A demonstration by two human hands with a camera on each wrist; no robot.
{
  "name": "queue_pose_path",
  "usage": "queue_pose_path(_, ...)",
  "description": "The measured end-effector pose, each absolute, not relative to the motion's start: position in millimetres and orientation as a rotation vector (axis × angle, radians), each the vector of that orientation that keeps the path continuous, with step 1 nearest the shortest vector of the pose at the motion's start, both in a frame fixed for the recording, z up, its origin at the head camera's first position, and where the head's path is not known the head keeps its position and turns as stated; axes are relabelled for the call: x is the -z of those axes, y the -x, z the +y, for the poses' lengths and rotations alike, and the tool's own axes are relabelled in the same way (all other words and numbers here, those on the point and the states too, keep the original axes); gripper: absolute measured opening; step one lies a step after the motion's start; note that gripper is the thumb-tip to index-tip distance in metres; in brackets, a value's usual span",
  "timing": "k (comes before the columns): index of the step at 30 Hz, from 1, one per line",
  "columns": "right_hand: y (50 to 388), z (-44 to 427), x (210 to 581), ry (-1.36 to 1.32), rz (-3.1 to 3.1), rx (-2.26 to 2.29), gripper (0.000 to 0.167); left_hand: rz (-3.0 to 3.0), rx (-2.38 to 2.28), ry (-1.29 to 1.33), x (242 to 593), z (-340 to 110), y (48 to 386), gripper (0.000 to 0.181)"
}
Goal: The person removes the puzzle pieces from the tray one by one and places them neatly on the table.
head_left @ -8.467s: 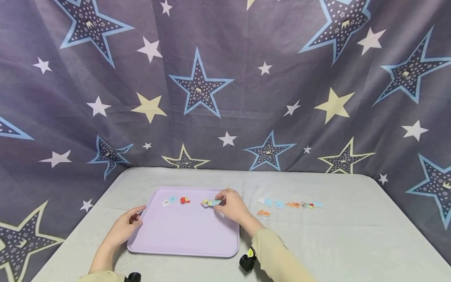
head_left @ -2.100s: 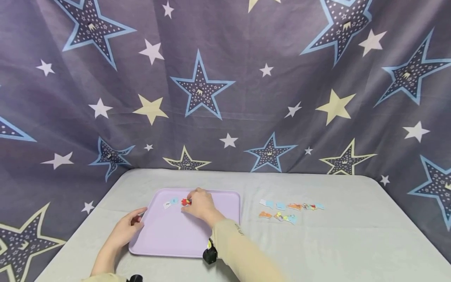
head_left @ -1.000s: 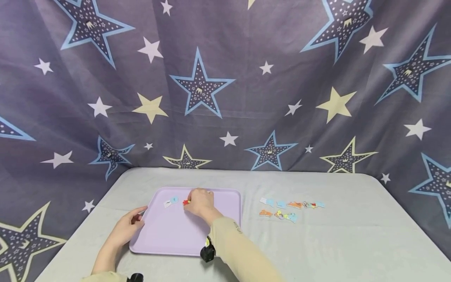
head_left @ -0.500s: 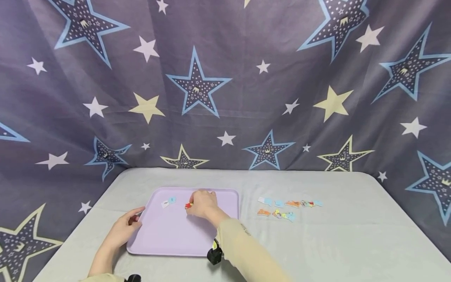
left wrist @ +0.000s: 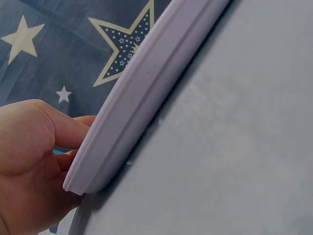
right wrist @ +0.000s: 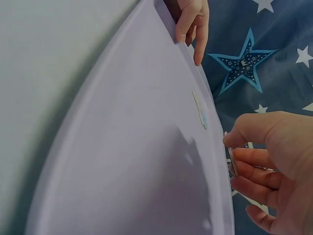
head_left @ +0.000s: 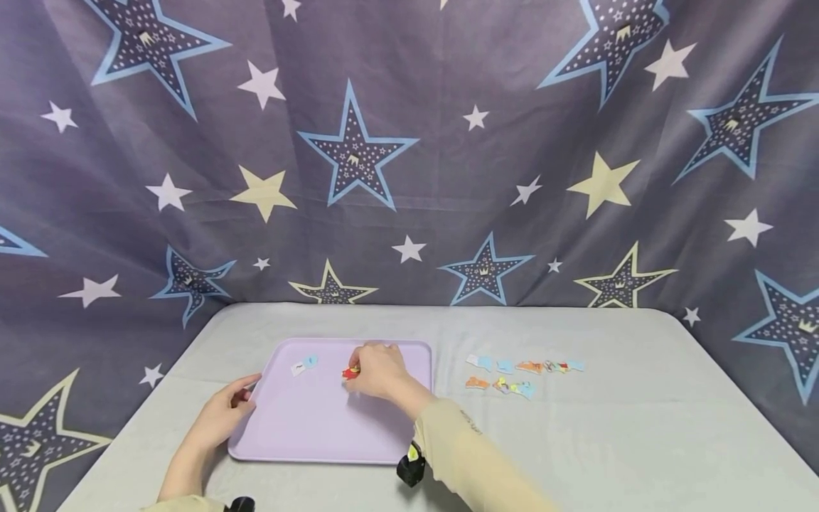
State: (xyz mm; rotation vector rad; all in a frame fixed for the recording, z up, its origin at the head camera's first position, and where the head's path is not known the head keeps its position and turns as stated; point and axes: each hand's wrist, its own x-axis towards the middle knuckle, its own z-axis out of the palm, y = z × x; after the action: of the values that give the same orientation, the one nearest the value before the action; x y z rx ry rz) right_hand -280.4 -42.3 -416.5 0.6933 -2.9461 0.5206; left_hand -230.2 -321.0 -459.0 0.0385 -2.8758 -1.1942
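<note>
My left hand (head_left: 217, 418) holds the left rim of a lilac tray (head_left: 320, 427); in the left wrist view, the thumb and fingers of that hand (left wrist: 29, 156) meet the tray's edge. Over the tray, my right hand (head_left: 382, 371) pinches a small red puzzle piece (head_left: 348, 373). The right wrist view shows this thin piece (right wrist: 232, 160) edge-on between thumb and fingers, raised off the tray. Further left on the tray lie a white and light-blue puzzle piece (head_left: 310, 361). The right hand hides part of the red piece.
On the grey-white table (head_left: 608, 441), right of the tray, lie two rows of puzzle pieces. The back row includes an orange piece (head_left: 530, 367) and several light-blue ones. In the front row are an orange piece (head_left: 476, 382) and a joined colourful pair (head_left: 514, 387). A star-patterned curtain (head_left: 409, 178) hangs behind.
My right hand has picked up the red piece and drawn it slightly right. Earlier, a colourful piece left the tray for the table's front row. The left hand stays at the rim.
</note>
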Motion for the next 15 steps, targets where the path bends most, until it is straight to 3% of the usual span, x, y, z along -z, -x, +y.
queue_pose_path(15,271,-4,412,-0.806,-2.8,-0.605,0.025,-2.895,1.174,-0.045,458,-320,230,0.047)
